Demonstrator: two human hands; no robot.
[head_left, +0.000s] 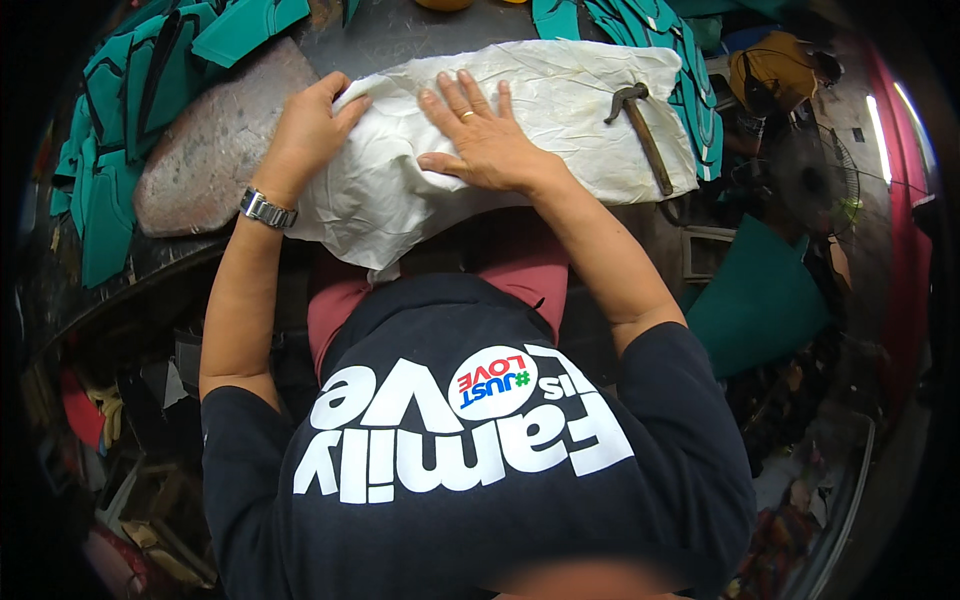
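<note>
A wrinkled white cloth (570, 110) lies across the dark table, its near edge draping toward my lap. My left hand (315, 118) is closed at the cloth's left end, its thumb and fingers on the edge. A metal watch is on that wrist. My right hand (487, 142) rests flat on the cloth's middle with fingers spread, wearing a ring. To its right, a hammer (648, 140) with a dark curved head and wooden handle lies on the cloth's right end.
A worn, mottled slab (225, 145) lies left of the cloth. Teal cut pieces (125, 110) are piled at the left, and more teal pieces (705, 120) at the right. Beyond are a teal sheet (760, 295), a fan (815, 180) and a person in yellow (775, 70).
</note>
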